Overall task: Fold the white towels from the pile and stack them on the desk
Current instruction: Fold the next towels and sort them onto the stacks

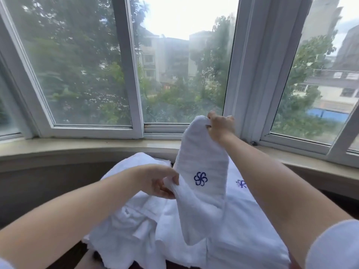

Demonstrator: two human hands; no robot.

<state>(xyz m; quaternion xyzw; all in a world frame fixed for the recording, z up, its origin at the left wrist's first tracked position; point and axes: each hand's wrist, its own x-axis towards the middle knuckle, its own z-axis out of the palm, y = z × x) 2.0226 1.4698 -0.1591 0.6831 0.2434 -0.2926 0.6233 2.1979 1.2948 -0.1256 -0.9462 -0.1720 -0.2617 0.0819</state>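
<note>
Pinching both ends: your right hand [220,126] holds the white terry towel with blue flower logo [202,177] up at 12 o'clock, left hand [158,181] grips its 9 o'clock edge, above the rumpled white towel pile [136,226].

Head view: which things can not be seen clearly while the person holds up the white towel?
- Dark desk surface: head view, almost wholly covered by the pile of white towels.
- Second blue flower logo: head view, blurred, partly behind the raised white towel with blue flower logo.
- Right hand fingertips: hidden in the towel's top edge.
- Left hand fingers: partly wrapped by cloth.
</note>
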